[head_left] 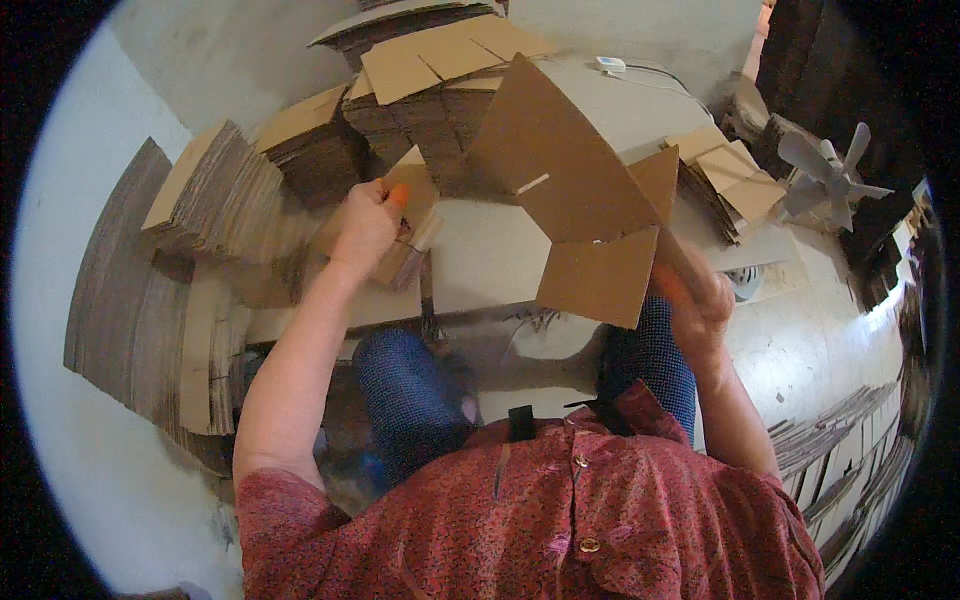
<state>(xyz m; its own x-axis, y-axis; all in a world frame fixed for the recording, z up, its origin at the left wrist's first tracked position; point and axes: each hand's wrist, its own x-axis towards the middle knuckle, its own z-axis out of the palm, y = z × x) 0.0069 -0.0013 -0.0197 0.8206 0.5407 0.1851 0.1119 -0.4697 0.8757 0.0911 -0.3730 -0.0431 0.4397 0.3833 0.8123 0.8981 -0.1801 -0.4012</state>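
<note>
Cardboard blank [560, 150], partly folded, is what I have in hand: it stands raised in front of the body, its broad panel tilted up toward the back and smaller flaps turned out near the right hand [697, 300]. That hand is closed on its near right edge; blur and the panel hide some fingers, so I can't judge how tightly. The left hand [372, 222] is curled nearly shut at a small cardboard piece [422, 180], and I cannot tell whether its fingertips pinch the piece or only rest against it.

I read the step as handling, one piece for each hand, with the folds on the larger one opened out rather than squared. Going on from here, I judge, calls for a steady right hold, a definite left pinch, and keeping the broad panel clear of the flat-sheet stack [410, 120] behind.

As for containers, I find no finished box. The blank's flaps form only an open angle, with nothing visible lodged in it. More sheets stand in a tall stack [112, 270] at far left, loose rather than boxed. The pale work surface [480, 245] lies between the hands.
</note>
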